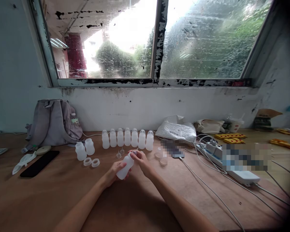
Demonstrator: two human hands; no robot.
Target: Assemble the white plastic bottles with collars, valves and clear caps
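A frosted white baby bottle (pixel 124 167) is tilted above the table, with my left hand (pixel 113 173) closed around its body. At the bottle's upper end, the fingers of my right hand (pixel 141 160) pinch the top; the part under the fingertips is mostly hidden. Just beyond the hands stand two clear nipples (pixel 118 155). To the left are two uncapped bottles (pixel 81 152) and two white collar rings (pixel 95 163). Two clear caps (pixel 163 160) lie right of my right hand. Behind, several capped bottles (pixel 127 138) stand upright in a row.
On the left are a grey backpack (pixel 54 120), a black phone-like slab (pixel 40 164) and a crumpled white wrapper (pixel 24 162). Rightward lie a silvery bag (pixel 176 129), a charging phone (pixel 177 154), a power strip (pixel 244 177) with trailing cables, and yellow pieces (pixel 229 137). A window rises behind.
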